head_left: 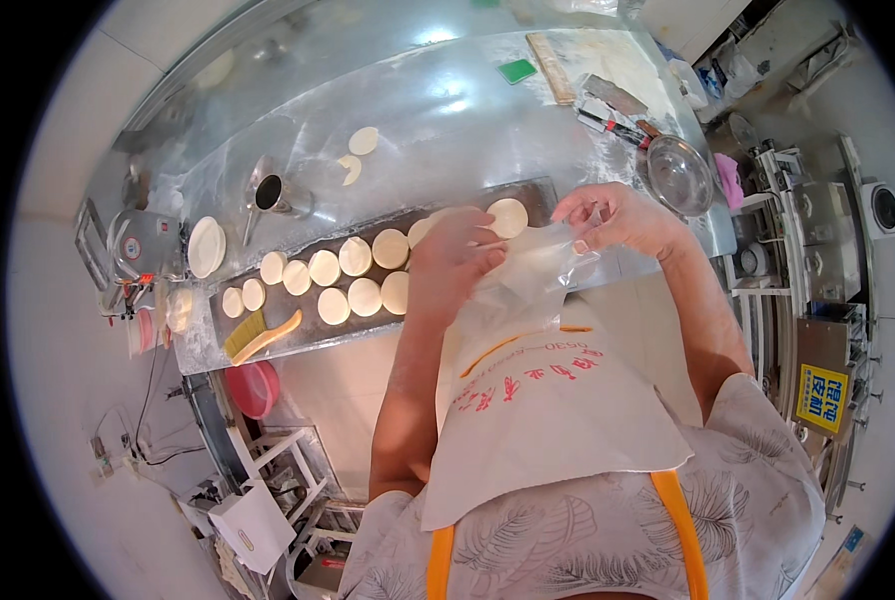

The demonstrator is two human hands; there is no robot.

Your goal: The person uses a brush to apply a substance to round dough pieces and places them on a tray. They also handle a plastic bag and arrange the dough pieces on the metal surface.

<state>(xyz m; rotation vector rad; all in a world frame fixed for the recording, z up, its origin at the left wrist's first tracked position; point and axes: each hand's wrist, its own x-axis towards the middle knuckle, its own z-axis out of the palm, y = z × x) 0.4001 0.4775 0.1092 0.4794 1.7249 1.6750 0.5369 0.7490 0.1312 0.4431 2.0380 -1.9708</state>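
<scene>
A clear plastic bag stretches between my two hands in front of my apron. The fingers of my right hand are pinched on its upper right edge. My left hand is closed at the bag's left side, over the dark tray and some of the dough. Pale flat dough rounds lie on the tray in two rows, several of them left of my left hand. One larger round sits between my hands, just beyond the bag. My left hand hides part of the rows.
A brush lies across the tray's near left end. Beyond the tray are a metal cup and loose dough pieces. At left stand a scale and a white plate; at right, a clear bowl and a wooden strip.
</scene>
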